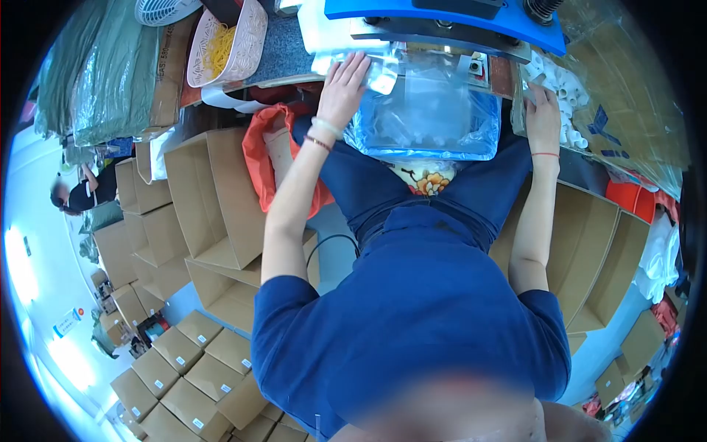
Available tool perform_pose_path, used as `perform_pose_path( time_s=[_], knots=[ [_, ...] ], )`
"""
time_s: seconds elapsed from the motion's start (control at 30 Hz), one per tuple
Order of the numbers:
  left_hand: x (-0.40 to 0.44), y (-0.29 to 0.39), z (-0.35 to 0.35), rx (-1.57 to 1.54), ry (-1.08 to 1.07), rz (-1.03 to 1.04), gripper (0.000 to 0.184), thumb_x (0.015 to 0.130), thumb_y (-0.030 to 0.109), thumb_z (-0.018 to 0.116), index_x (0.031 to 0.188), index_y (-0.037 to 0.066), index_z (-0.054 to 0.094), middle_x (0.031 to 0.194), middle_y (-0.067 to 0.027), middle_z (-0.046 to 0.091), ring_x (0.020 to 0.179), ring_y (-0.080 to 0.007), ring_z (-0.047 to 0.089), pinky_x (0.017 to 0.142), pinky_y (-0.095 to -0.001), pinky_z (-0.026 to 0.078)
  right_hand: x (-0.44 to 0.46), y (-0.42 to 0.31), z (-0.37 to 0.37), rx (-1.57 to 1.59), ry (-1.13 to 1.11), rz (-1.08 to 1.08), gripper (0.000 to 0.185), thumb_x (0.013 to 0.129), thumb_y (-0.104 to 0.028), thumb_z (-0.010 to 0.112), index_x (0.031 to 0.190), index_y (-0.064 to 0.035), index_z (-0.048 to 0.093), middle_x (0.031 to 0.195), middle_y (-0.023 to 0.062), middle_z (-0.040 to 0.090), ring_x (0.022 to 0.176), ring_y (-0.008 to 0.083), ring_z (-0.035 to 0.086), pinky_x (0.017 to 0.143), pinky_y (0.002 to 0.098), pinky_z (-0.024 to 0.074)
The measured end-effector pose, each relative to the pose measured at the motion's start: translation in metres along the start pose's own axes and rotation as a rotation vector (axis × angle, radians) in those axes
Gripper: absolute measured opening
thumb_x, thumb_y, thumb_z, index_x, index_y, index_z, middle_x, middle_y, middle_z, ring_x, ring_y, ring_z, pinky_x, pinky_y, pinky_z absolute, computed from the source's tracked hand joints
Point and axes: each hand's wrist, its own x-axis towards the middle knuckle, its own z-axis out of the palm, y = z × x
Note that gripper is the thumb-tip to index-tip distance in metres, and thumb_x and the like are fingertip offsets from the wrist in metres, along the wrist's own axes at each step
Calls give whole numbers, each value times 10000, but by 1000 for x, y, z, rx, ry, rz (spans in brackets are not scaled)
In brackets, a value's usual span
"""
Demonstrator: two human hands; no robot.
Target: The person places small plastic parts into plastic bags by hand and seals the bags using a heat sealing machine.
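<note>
My left hand lies with its fingers stretched out on clear plastic bags at the bench edge. My right hand has its fingers bent beside a pile of white cylindrical pieces; what they hold is too small to make out. Between my hands, a tray lined with blue plastic rests above my lap, with clear plastic inside. Behind it stands a blue machine with a metal bar, and a small metal part sits below the bar.
A white basket with yellow bands stands at the upper left. An orange-red bag hangs beside my left leg. Open cardboard boxes flank me on both sides, with closed boxes at lower left. Another person is at far left.
</note>
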Motion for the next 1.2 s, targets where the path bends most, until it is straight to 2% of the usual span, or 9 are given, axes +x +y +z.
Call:
perform_pose_path(
  time_s=[0.23, 0.3, 0.47, 0.67, 0.87, 0.93, 1.03, 1.1, 1.2],
  knots=[
    [3, 11, -28, -225, 55, -243, 137, 829, 66, 681, 957, 61, 728, 983, -76, 723, 978, -211, 678, 837, -323, 507, -4, -39, -44, 159, 163, 14, 252, 934, -131, 588, 1173, -51, 611, 1185, 155, 612, 975, 317, 616, 836, 375, 501],
    [5, 30, -51, -576, 57, -533, 149, 819, 76, 721, 964, 54, 746, 910, -74, 735, 827, -148, 692, 727, -282, 519, -9, -65, -67, 335, 174, -69, 250, 949, -146, 587, 1183, -65, 622, 1192, 116, 619, 977, 257, 620, 837, 332, 505],
    [13, 61, -81, -999, -132, -728, 188, 826, 106, 764, 974, -9, 740, 818, 13, 688, 718, -19, 552, 653, -158, 443, -42, -126, -47, 896, -280, 39, 250, 862, -51, 699, 1110, -38, 672, 1069, 39, 658, 916, 107, 609, 803, 241, 492],
    [24, 87, -88, -1149, -263, -699, 190, 837, 98, 753, 994, -8, 733, 848, -4, 696, 746, -27, 580, 669, -172, 464, -6, -165, -89, 788, -71, -310, 251, 827, -95, 735, 1064, -28, 689, 1000, 69, 678, 824, 146, 602, 748, 259, 490],
    [27, 87, -85, -1313, -620, -637, 219, 879, 138, 707, 1026, -25, 716, 915, -95, 723, 836, -112, 665, 770, -239, 536, 19, -141, -90, 385, -448, -604, 287, 898, -236, 648, 1111, -44, 651, 1016, 121, 678, 900, 288, 634, 804, 363, 498],
    [27, 87, -74, -1626, -788, -751, 247, 881, 131, 700, 1044, -55, 695, 929, -133, 724, 868, -159, 690, 799, -281, 559, 19, -131, -64, 484, -437, -520, 289, 904, -245, 639, 1105, -37, 647, 1026, 126, 679, 920, 302, 637, 811, 371, 499],
    [24, 89, -38, -1894, -640, -986, 234, 886, 87, 681, 1058, -72, 680, 986, -141, 715, 878, -180, 691, 817, -294, 558, 25, -120, -50, 610, -496, -214, 295, 927, -283, 602, 1091, -41, 641, 1057, 137, 676, 966, 344, 638, 829, 384, 503],
    [39, 87, -25, -1930, -550, -1007, 258, 914, 83, 639, 1129, -59, 652, 1072, -129, 688, 973, -186, 663, 881, -310, 536, 25, -97, -47, 308, -89, -143, 271, 936, -274, 583, 1102, -67, 643, 1053, 133, 675, 959, 350, 637, 818, 392, 509],
    [60, 84, -15, -1997, -461, -1035, 275, 915, 90, 638, 1150, -54, 635, 1112, -135, 673, 1044, -171, 634, 931, -279, 505, 24, -72, -53, -92, 121, 1, 195, 946, -197, 551, 1094, -107, 640, 1029, 121, 667, 915, 349, 637, 787, 435, 510]
  ],
)
